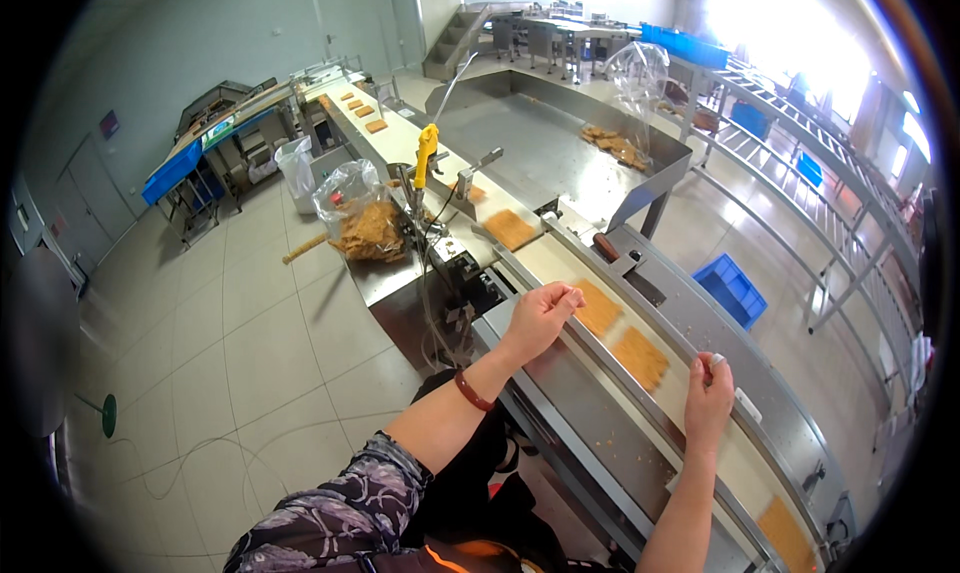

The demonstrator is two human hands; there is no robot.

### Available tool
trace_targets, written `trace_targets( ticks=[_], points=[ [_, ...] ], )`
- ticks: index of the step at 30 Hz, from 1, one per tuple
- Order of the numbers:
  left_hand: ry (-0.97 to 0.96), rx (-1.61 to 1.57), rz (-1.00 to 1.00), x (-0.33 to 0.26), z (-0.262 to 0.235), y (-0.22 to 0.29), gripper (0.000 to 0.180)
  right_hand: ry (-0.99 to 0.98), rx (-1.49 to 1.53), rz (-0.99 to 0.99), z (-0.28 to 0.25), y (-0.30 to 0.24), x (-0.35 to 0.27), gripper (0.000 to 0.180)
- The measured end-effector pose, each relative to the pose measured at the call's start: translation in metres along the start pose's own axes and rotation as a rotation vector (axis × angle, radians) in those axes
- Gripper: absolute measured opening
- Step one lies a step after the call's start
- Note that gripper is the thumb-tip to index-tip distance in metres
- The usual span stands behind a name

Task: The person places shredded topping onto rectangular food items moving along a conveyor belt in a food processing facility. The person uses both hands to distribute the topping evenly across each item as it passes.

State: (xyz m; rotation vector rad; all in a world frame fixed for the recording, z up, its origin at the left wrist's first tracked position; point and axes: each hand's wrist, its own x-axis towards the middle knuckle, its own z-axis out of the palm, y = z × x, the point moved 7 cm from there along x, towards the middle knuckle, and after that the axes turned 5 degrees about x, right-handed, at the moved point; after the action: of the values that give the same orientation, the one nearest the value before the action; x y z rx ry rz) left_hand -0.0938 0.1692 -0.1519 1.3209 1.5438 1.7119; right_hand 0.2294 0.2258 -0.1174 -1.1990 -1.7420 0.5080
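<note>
My left hand [543, 318] is closed, fingertips pressed together, above the near rail of a narrow conveyor belt [545, 258]. Whatever it holds, if anything, is hidden. Just beyond its fingers lies a flat golden-brown square piece [598, 308], like a crisp sheet of food. A second golden-brown piece [639, 359] lies between my two hands. On the right, my right hand [708, 403] is raised over the belt near the far rail, its fingers curled in. A small whitish bit shows at its fingertips, too small to name. Neither hand touches the pieces.
Another piece [510, 229] sits up the belt, and one [785, 535] lies at lower right. A plastic bag of brown pieces [370, 228] stands left of the belt. Beyond are a steel tray table [520, 123], a blue crate [731, 291] and a metal roller rack [800, 123].
</note>
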Motion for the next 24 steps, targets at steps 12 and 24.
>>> trace_targets(
  ticks=[12,24],
  points=[
    [0.003,0.002,-0.009,-0.0005,-0.0001,0.0017,0.03,-0.006,-0.015,-0.017,0.0006,-0.0043,0.0006,0.015],
    [-0.006,0.031,-0.008,0.0001,-0.0011,-0.0003,0.03,-0.006,-0.029,-0.002,0.0013,-0.0027,0.0001,0.016]
  ],
)
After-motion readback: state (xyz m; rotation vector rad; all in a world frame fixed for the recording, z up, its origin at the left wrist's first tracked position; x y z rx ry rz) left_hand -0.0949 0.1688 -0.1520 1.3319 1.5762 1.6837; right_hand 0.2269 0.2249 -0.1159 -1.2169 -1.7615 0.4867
